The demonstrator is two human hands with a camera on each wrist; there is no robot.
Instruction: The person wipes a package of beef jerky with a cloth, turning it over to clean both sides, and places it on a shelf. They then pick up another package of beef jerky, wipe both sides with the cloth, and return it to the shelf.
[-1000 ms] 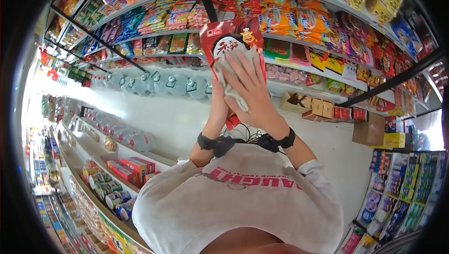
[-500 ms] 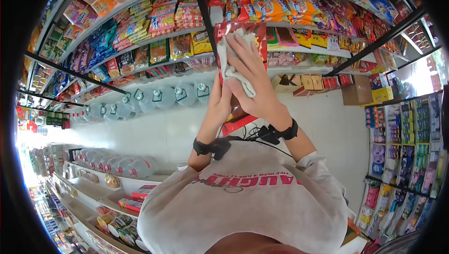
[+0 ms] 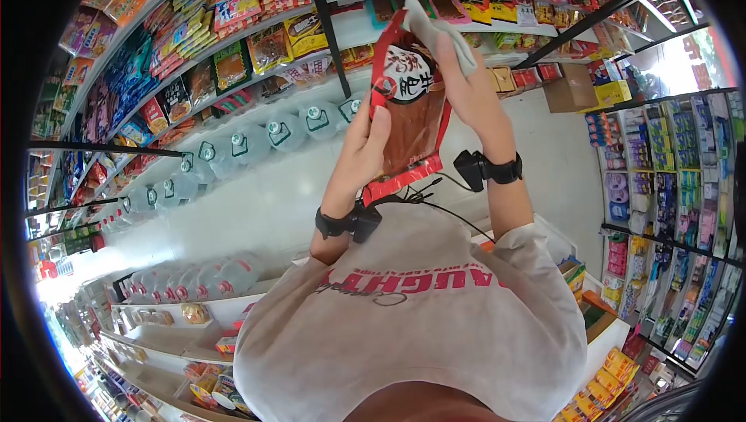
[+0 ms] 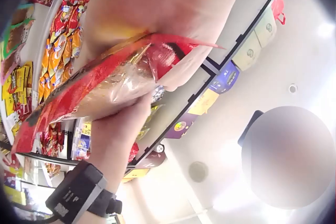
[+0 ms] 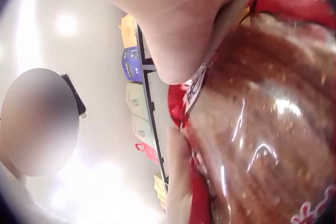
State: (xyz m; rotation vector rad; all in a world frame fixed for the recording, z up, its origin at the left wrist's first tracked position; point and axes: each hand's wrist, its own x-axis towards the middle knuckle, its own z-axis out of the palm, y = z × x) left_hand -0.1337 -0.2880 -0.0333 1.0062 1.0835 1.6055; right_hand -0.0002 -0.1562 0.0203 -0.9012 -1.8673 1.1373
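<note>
Left hand (image 3: 364,146) is gripping the red bag (image 3: 408,123) by its left edge, just left of frame centre in the head view. The thumb is lying over the front and the fingers are wrapping round behind, not spread.

The bag is hanging upright in the air in front of the shelves (image 3: 233,49), centre to upper centre of the frame. Its white round label is sitting at the top and the clear window with brown contents below it. The bag's bottom edge is ending just above the shirt (image 3: 412,321).

Right hand (image 3: 466,88) is sitting at the bag's upper right corner with fingers curling round a pale cloth (image 3: 439,29). The cloth is sticking out above the fingers, at the bag's top edge. I cannot tell whether that hand is also pinching the bag. In the right wrist view the palm is filling the top of the frame and the bag's window is filling the right half.

In the left wrist view the bag is running diagonally from lower left to centre, with the palm pressing on it from above.

Wrist bands (image 3: 342,224) are sitting on both arms, with cables trailing under the bag.

Water jugs (image 3: 287,130) are lining the low shelf left of centre. A cardboard box (image 3: 571,88) is standing on the floor at upper right.
</note>
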